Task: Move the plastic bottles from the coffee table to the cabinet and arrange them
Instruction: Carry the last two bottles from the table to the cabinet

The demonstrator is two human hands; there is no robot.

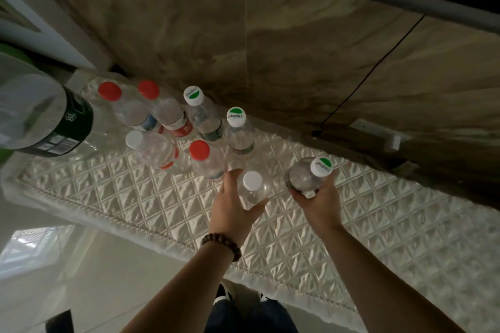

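The person's left hand (232, 208) is wrapping its fingers (230, 174) around a clear white-capped bottle (253, 189), thumb on the near side and the rest curling round the far side, so the hand is closed on the bottle's body. The bottle is standing upright on the quilted white cover (351, 224) that is lying over the cabinet top. A wooden bead bracelet (221, 244) is sitting on the left wrist.

The right hand (316, 197) is gripping a green-and-white-capped bottle (308, 174) from below and the near side, fingers closed around its lower body. This bottle is tilting, its cap leaning to the right; whether its base is touching the cover is hard to tell, since the hand is hiding it.

Just to the left of the left hand, a cluster of bottles is standing upright on the cover: a red-capped bottle (207, 162) nearest the fingers, a white-capped one with a red label (154, 150) beside it, and behind them a back row along the wall (243, 35) with two red caps (109, 90) and two green-and-white caps (193, 95). A large bottle with a dark label (54, 127) is looming blurred at the far left.

A dark cable (373, 67) is running down the wall to a white socket (384, 135).
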